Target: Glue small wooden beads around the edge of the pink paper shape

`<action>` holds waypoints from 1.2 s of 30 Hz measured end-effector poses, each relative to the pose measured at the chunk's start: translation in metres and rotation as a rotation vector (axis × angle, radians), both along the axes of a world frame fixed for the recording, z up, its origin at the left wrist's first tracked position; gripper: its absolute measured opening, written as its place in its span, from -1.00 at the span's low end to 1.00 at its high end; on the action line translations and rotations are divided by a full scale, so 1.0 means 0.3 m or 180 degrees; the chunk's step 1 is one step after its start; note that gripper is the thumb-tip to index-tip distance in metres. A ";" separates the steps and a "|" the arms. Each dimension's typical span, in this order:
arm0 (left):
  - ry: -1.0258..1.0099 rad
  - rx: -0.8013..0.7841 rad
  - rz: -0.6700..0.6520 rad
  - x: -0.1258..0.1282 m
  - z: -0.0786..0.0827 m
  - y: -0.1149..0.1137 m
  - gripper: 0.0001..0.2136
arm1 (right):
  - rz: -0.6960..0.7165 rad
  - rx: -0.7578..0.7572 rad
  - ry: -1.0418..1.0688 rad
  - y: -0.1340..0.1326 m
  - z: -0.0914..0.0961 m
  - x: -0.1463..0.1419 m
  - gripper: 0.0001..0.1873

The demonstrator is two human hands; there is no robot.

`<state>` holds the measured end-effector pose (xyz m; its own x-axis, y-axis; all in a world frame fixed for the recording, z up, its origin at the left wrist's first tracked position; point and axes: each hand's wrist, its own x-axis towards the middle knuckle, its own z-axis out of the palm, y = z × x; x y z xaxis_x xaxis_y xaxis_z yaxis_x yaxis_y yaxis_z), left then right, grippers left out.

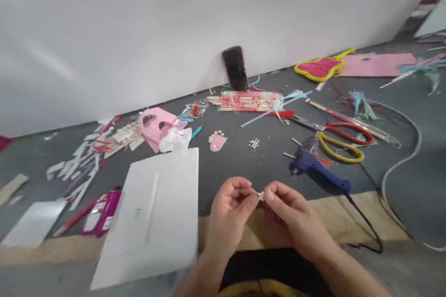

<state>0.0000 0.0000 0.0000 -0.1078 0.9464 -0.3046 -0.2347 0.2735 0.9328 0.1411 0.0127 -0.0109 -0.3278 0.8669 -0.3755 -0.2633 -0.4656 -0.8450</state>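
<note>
In the head view a small cream flower-shaped piece [261, 196] is pinched between the fingertips of both hands, near the table's front edge. My left hand [232, 206] closes thumb and fingers on its left side. From the right, my right hand [289, 206] grips it the same way. Beyond the hands lies a little heap of pale round bits [254, 143]. Farther left, more such bits [215, 134] lie by a small pink and pale-blue cutout [219, 142]. A blue glue gun [318, 171] rests to the right of my right hand.
Scissors [344, 134] with red and yellow handles lie behind the glue gun; its black cord [365, 222] trails over the front edge. A white box [156, 218] stands left. A phone [236, 68] leans on the wall behind packaged sticks [251, 101]. A grey cable [386, 176] curves at right.
</note>
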 end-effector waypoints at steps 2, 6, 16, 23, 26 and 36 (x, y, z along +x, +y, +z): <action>0.0058 0.0014 -0.0006 0.000 -0.001 0.003 -0.82 | 0.0001 -0.0014 0.0002 0.006 0.007 -0.005 -0.58; 0.0046 0.0034 -0.0012 0.000 -0.002 0.006 -0.82 | -0.0007 0.0040 -0.0035 0.014 0.013 -0.008 -0.58; -0.0119 0.0021 -0.0040 -0.003 0.002 0.004 -0.80 | 0.0030 0.0243 -0.0176 0.012 0.012 -0.002 -0.61; -0.0076 0.0007 -0.0074 -0.006 0.008 0.003 -0.80 | 0.0034 0.0259 -0.0174 0.008 0.015 -0.003 -0.61; -0.0035 0.0003 -0.0078 -0.007 0.009 0.006 -0.80 | 0.0052 0.0271 -0.0161 0.007 0.012 -0.001 -0.62; -0.0118 0.0013 -0.0176 -0.007 0.008 0.009 -0.78 | -0.0025 0.0436 -0.0292 0.020 -0.001 0.000 -0.65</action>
